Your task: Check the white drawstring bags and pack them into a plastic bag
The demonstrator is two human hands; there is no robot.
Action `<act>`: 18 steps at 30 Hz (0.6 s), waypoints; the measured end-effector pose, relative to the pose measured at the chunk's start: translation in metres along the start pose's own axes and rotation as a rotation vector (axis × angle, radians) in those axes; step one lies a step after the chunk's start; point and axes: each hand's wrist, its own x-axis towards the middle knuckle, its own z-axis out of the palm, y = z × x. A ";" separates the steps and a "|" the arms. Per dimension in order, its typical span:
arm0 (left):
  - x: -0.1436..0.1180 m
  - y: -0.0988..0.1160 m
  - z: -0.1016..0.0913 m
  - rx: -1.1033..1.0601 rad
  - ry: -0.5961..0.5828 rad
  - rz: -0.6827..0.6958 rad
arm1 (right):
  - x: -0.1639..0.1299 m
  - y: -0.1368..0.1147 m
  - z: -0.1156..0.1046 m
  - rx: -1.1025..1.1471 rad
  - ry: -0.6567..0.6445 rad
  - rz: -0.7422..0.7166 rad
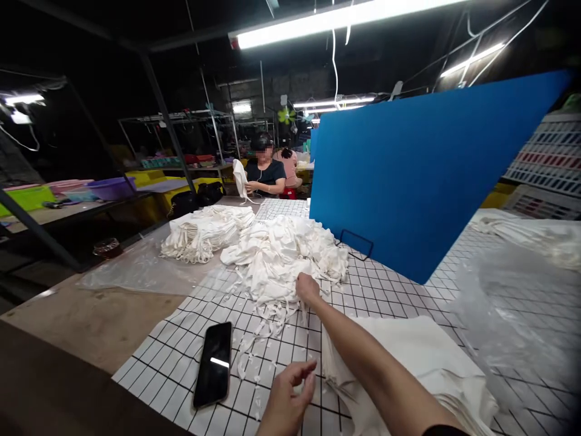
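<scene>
Tabletop [390, 290] gridded, black lines on white. Blue board [422, 181] upright, smooth. White cloth heap [281, 254] mid-tabletop, crumpled, stringy; right hand [307, 288] at near edge, clenched on cloth. Black phone [213, 363] glossy, flat. Left hand [285, 402] near phone, fingers curled, grip empty.

The table cover [390, 290] is white with a grid of thin black lines. On it, the heap of cloth pieces [281, 254] is white, and so is the folded stack [204, 233] beyond the heap. Nearer than the heap, the phone [213, 363] is glossy black. Beside the heap, the upright board [422, 175] is plain bright blue
</scene>
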 end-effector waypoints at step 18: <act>0.062 -0.006 -0.007 -1.032 0.164 -0.415 | -0.257 0.070 -0.050 0.374 -0.985 -0.474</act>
